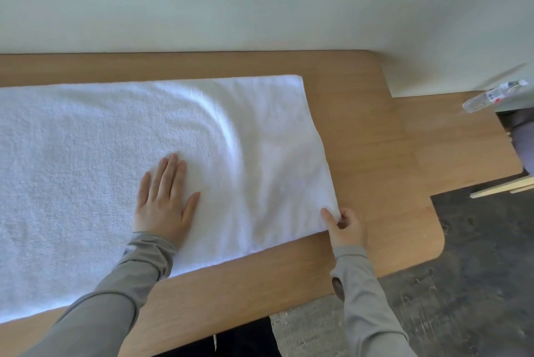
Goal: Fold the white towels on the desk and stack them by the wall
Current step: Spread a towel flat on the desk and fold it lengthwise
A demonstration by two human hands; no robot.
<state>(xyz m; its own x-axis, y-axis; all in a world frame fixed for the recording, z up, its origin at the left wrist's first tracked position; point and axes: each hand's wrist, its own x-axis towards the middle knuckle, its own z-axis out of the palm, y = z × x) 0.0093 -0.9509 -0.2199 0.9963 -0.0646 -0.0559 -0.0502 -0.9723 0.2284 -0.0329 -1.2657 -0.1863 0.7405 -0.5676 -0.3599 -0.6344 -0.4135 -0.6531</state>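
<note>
A large white towel (115,154) lies spread lengthwise on the wooden desk (375,154), running off the left edge of the view. A curved wrinkle crosses it right of centre. My left hand (164,200) lies flat on the towel with straight fingers, palm down, near its front middle. My right hand (344,226) pinches the towel's near right corner between thumb and fingers at the desk surface. Both arms wear grey sleeves.
The pale wall (260,4) runs along the desk's far edge, with a strip of bare wood between it and the towel. A clear plastic bottle (491,96) lies at the far right. Dark floor (476,270) shows beyond the desk's rounded right corner.
</note>
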